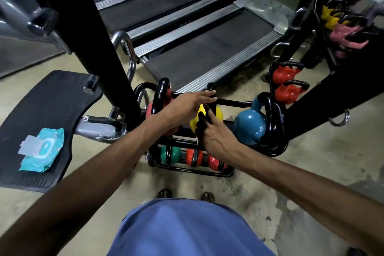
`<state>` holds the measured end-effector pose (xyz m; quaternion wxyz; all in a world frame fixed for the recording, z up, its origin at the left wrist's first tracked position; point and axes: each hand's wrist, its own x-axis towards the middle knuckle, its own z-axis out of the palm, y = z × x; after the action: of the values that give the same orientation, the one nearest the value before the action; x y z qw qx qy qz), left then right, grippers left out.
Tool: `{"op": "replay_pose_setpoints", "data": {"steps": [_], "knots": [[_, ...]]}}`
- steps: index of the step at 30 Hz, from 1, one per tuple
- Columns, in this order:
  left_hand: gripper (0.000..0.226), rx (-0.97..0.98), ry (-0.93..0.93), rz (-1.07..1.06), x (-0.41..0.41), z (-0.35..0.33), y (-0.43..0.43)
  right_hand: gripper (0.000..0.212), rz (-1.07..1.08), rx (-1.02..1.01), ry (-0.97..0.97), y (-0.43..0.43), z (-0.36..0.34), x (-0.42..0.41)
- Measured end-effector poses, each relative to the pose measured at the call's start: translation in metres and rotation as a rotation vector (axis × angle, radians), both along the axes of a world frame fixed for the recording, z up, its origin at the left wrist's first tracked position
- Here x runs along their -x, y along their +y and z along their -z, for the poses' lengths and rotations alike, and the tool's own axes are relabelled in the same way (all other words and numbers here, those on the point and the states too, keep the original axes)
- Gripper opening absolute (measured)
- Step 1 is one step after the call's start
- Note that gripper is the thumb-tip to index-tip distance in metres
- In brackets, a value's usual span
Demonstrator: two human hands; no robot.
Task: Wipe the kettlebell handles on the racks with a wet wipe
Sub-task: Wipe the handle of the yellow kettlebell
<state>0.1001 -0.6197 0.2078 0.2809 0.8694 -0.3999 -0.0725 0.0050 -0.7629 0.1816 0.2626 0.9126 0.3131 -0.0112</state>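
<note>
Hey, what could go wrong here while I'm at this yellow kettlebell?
Your left hand and right hand crowd the yellow kettlebell's black handle. If it tips off the black metal rack, it could hit your sandalled feet. No wipe clearly shows in hand; the teal wet-wipe pack lies on the black rubber mat.

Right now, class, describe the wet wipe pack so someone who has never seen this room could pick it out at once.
Find the two treadmills, then the black ribbed platform on the floor to their left. At its near end lies the wet wipe pack: a flat, light-blue pouch with a white flap, unlike the round, coloured kettlebells nearby.
</note>
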Motion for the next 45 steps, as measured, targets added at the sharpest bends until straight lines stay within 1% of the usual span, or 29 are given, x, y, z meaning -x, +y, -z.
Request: {"op": "replay_pose_setpoints", "data": {"steps": [4, 6, 8, 10, 12, 13, 16, 17, 19, 21, 22, 25, 27, 29, 30, 32, 34, 35, 37, 40, 41, 43, 45], "knots": [[0.059, -0.021, -0.021, 0.011, 0.004, -0.005, -0.002, 0.031, -0.102, 0.038, -0.031, -0.005, -0.006, 0.003], [0.062, -0.026, -0.015, 0.007, 0.004, -0.005, -0.001, 0.029, -0.202, -0.013, -0.029, -0.014, -0.008, 0.009], [0.066, -0.028, -0.015, 0.008, 0.005, -0.004, 0.000, 0.029, -0.302, -0.070, -0.069, -0.023, -0.006, 0.018], [0.066, -0.021, -0.018, 0.004, 0.004, -0.003, 0.001, 0.030, -0.335, -0.220, -0.158, -0.031, -0.001, 0.024], [0.065, -0.006, -0.008, -0.001, 0.006, -0.004, 0.000, 0.035, -0.304, -0.403, -0.239, -0.038, 0.008, 0.027], [0.063, 0.001, 0.002, -0.002, 0.007, -0.003, 0.000, 0.035, -0.275, -0.475, -0.260, -0.041, 0.014, 0.028], [0.057, 0.027, 0.051, 0.001, 0.016, 0.005, 0.003, 0.017, -0.077, -0.718, -0.243, -0.042, 0.031, 0.035], [0.058, 0.042, 0.064, 0.007, 0.021, 0.009, 0.004, 0.017, 0.021, -0.832, -0.236, -0.040, 0.037, 0.038], [0.059, 0.063, 0.061, 0.015, 0.033, 0.017, 0.009, 0.022, 0.240, -1.074, -0.214, -0.031, 0.047, 0.044], [0.062, 0.072, 0.046, -0.001, 0.049, 0.022, 0.016, 0.017, 0.445, -1.333, -0.163, -0.019, 0.052, 0.049], [0.063, 0.069, 0.040, -0.012, 0.059, 0.023, 0.020, 0.020, 0.540, -1.432, -0.149, -0.014, 0.053, 0.052], [0.066, 0.056, 0.016, -0.026, 0.085, 0.030, 0.025, 0.033, 0.782, -1.597, -0.080, -0.015, 0.051, 0.051], [0.068, 0.041, 0.025, -0.037, 0.098, 0.034, 0.024, 0.038, 0.848, -1.656, 0.023, -0.021, 0.050, 0.045], [0.071, 0.022, 0.032, -0.070, 0.108, 0.037, 0.020, 0.033, 0.824, -1.723, 0.169, -0.024, 0.046, 0.036], [0.072, 0.015, 0.029, -0.087, 0.113, 0.037, 0.018, 0.028, 0.821, -1.797, 0.278, -0.023, 0.043, 0.031], [0.074, 0.008, 0.009, -0.092, 0.119, 0.038, 0.015, 0.026, 0.895, -1.993, 0.487, -0.024, 0.035, 0.017], [0.075, -0.015, -0.030, -0.072, 0.123, 0.038, 0.013, 0.026, 1.027, -2.181, 0.616, -0.027, 0.028, -0.001], [0.075, -0.036, -0.046, -0.060, 0.125, 0.039, 0.012, 0.027, 1.085, -2.257, 0.644, -0.028, 0.026, -0.008], [0.073, -0.074, -0.067, -0.034, 0.126, 0.040, 0.012, 0.025, 1.181, -2.343, 0.652, -0.024, 0.022, -0.018], [0.068, -0.098, -0.089, -0.013, 0.130, 0.041, 0.012, 0.019, 1.225, -2.369, 0.689, -0.021, 0.017, -0.034], [0.067, -0.101, -0.090, -0.012, 0.131, 0.040, 0.013, 0.021, 1.232, -2.376, 0.688, -0.022, 0.017, -0.042], [0.068, -0.106, -0.090, -0.017, 0.131, 0.040, 0.013, 0.033, 1.288, -2.435, 0.690, -0.024, 0.017, -0.061], [0.071, -0.103, -0.083, -0.024, 0.131, 0.041, 0.012, 0.038, 1.380, -2.441, 0.597, -0.021, 0.022, -0.070]]}}
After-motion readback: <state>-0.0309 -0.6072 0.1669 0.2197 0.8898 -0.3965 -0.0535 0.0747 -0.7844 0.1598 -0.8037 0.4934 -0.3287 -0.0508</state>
